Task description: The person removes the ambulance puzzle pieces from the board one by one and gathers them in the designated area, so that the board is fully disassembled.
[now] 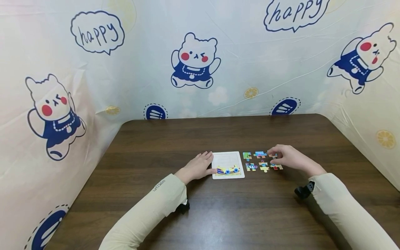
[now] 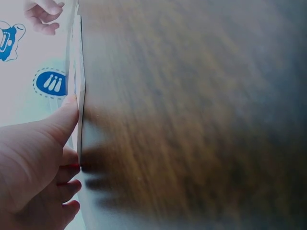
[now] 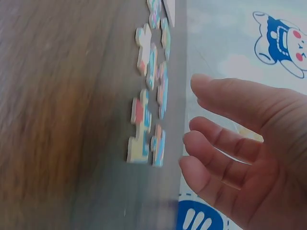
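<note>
A white-framed puzzle board (image 1: 226, 158) lies on the table, its lower part filled with a yellow and blue vehicle picture. My left hand (image 1: 199, 166) rests at the board's left edge, thumb on the frame and fingers extended along the side. To the right of the board are several loose jigsaw pieces in two rows, among them a green piece (image 1: 247, 156), a blue piece (image 1: 260, 154) and a yellow piece (image 1: 264, 166). Over the rightmost pieces hovers my right hand (image 1: 289, 159), fingers loosely bent. In the right wrist view nothing sits between its thumb and fingers.
The brown wooden table (image 1: 200, 211) has rounded far corners. Behind it and along the sides hangs a pale curtain (image 1: 134, 76) printed with cartoon bears. A black wrist device (image 1: 304, 190) is strapped below the right hand.
</note>
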The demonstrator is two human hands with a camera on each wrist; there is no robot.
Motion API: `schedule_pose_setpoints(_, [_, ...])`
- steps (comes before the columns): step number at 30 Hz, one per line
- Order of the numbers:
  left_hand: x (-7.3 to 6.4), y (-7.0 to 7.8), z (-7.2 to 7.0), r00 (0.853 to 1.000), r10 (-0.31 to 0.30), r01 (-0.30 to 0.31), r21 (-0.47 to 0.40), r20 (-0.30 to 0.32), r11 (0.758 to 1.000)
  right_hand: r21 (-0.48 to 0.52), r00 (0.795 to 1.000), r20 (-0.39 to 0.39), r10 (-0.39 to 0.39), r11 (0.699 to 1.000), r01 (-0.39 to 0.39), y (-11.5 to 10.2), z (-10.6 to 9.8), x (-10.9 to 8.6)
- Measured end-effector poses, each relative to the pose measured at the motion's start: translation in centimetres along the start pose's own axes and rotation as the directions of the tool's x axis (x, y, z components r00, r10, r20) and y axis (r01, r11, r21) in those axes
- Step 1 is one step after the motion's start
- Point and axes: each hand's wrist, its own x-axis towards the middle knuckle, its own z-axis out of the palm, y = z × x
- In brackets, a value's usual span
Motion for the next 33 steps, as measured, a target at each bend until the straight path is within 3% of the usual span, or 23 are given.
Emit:
schedule_pose_setpoints(26, [-0.2,-0.3,-0.2,1.0,0.013,-0.013,0.002,0.022,1.0,-0.002,0.992,0.016,-0.122,0.992,0.123,-3.2,1.9,2.6])
schedule_pose_setpoints(33, [-0.2,-0.5,-0.4,0.998,0.026,-0.025,-0.012,0.056,1.0,-0.004,0.989,0.044,-0.144,0.99,0.144,-4.4,2.5,3.3])
